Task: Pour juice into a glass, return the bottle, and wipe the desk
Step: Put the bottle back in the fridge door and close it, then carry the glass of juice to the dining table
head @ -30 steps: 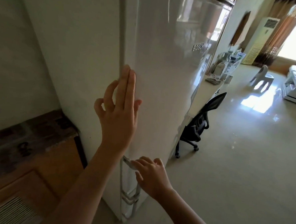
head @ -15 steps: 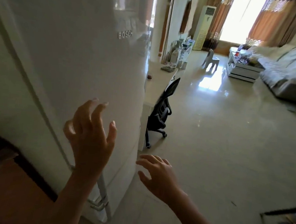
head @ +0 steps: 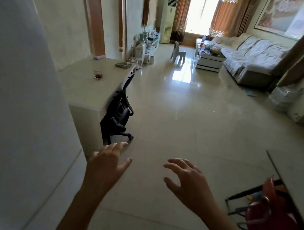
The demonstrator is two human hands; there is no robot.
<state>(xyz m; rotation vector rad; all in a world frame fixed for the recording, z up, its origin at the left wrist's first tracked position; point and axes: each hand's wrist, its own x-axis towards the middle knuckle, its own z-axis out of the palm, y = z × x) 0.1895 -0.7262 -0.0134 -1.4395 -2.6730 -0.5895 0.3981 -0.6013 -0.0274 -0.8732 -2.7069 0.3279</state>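
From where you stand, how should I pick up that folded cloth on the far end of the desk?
Pinch the folded cloth from above at its near edge. It lies flat on the desk, so nothing sticks up to grip. Both hands, left and right, hold nothing.

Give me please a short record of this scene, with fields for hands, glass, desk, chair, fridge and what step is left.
left hand: open, holds nothing, above the floor
right hand: open, holds nothing
glass: upright on the desk, dark juice at the bottom
desk: white, beside the fridge; folded cloth at its far end
chair: black, pushed against the desk
fridge: white, at the left edge
bottle: not in view
step left: likely wiping the desk
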